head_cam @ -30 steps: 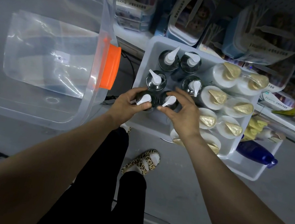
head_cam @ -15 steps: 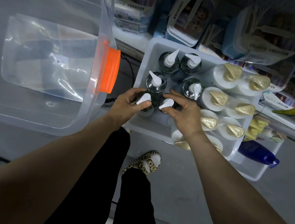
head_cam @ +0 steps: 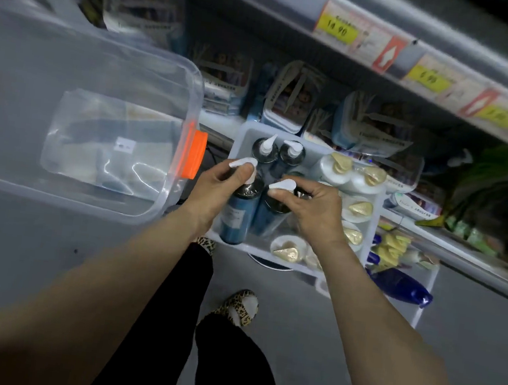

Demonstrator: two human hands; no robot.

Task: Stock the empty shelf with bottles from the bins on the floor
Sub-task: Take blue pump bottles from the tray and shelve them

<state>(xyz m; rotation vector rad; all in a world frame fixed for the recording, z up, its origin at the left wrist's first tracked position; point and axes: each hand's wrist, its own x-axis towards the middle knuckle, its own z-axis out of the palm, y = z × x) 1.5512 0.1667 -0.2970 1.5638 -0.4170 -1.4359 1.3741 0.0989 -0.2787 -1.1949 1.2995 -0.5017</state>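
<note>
A white bin (head_cam: 242, 139) on the floor holds dark pump bottles with white heads and white bottles with gold caps (head_cam: 360, 208). My left hand (head_cam: 215, 184) grips the neck of one dark blue pump bottle (head_cam: 239, 213), lifted above the bin's near edge. My right hand (head_cam: 314, 211) grips the neck of a second dark pump bottle (head_cam: 271, 213), also raised. Two more dark pump bottles (head_cam: 264, 153) stand at the bin's far side. A shelf edge with yellow price tags (head_cam: 340, 27) runs across the top.
A large clear storage bin with an orange latch (head_cam: 193, 156) lies at the left. A second white bin (head_cam: 423, 304) at the right holds a blue bottle (head_cam: 401, 285) and yellow items. Packaged goods fill the low shelf behind. My legs and a leopard-print shoe (head_cam: 237, 307) are below.
Both hands have lifted their dark pump bottles up out of the bin. The view has tilted up, so the shelf edge with price tags now shows.
</note>
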